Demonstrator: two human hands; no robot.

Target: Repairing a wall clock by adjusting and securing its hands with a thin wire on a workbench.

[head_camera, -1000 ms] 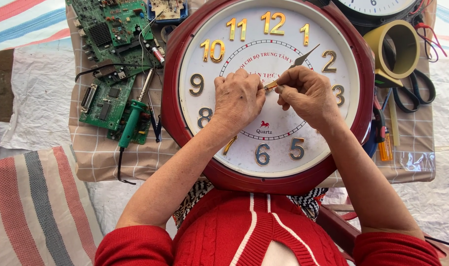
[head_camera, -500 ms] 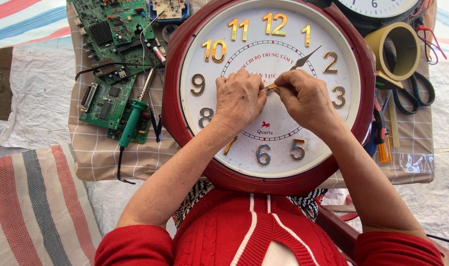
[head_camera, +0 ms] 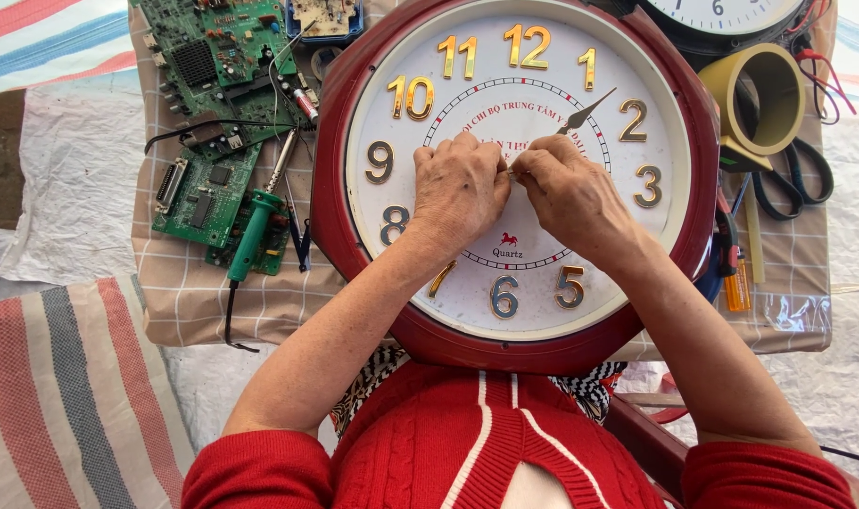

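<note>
A large round wall clock [head_camera: 354,236] with a dark red rim, white face and gold numerals lies flat in front of me. Both hands rest on the middle of its face. My left hand [head_camera: 460,188] presses down at the centre with its fingers curled. My right hand [head_camera: 566,193] pinches the base of a thin gold clock hand [head_camera: 585,111] that points up and right between two numerals. Fingertips of the two hands meet at the hub, which they hide.
Green circuit boards [head_camera: 213,57] and a green-handled soldering iron [head_camera: 255,231] lie left of the clock on a checked cloth [head_camera: 194,302]. A yellow tape roll [head_camera: 764,94], black scissors [head_camera: 797,179], an orange screwdriver and a second clock [head_camera: 722,14] sit at the right.
Both hands have stayed at the clock's centre, with only small shifts of the fingers. The gold hand points the same way.
</note>
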